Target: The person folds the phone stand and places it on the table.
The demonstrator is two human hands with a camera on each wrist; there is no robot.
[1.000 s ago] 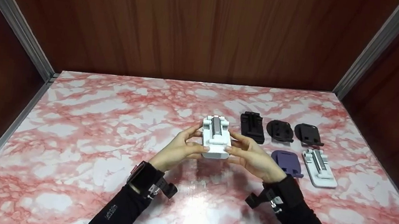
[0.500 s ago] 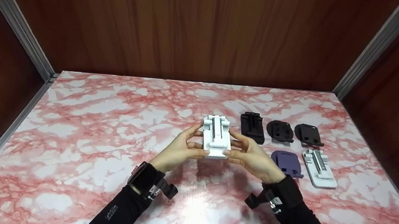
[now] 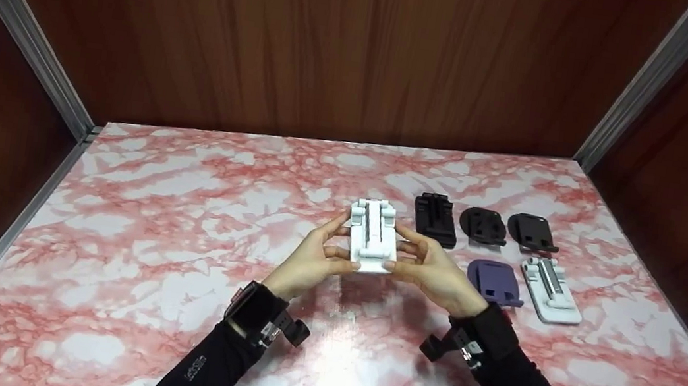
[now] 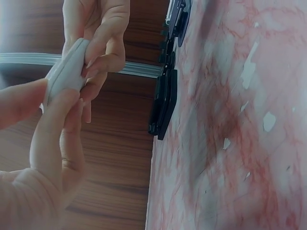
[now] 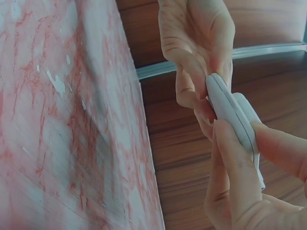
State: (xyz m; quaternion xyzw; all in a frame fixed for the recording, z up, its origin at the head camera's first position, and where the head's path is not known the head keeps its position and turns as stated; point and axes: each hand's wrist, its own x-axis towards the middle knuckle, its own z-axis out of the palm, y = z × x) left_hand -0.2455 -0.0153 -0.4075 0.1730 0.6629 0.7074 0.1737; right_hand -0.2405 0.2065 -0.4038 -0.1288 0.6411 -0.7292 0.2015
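A white folding phone stand [image 3: 375,243], folded flat, is held up above the marbled table between both hands. My left hand [image 3: 310,260] grips its left edge, thumb on the front face near the lower end and fingers behind. On the opposite edge my right hand [image 3: 438,273] does the same, thumb at the lower right corner. In the left wrist view the stand [image 4: 67,72] appears edge-on, pinched by fingers of both hands. The right wrist view shows its thin rounded side [image 5: 235,115], raised off the tabletop.
To the right lie a black phone stand [image 3: 435,220], two round-backed black stands [image 3: 482,226] [image 3: 531,232], a purple stand [image 3: 495,281] and another white stand [image 3: 550,290]. Wooden panels [image 3: 363,49] enclose the back and sides of the marbled table [image 3: 184,198].
The stand has tilted slightly, and the grey strip on its middle arm now looks white. Both thumbs have shifted a little lower on it; the stands on the table have not moved.
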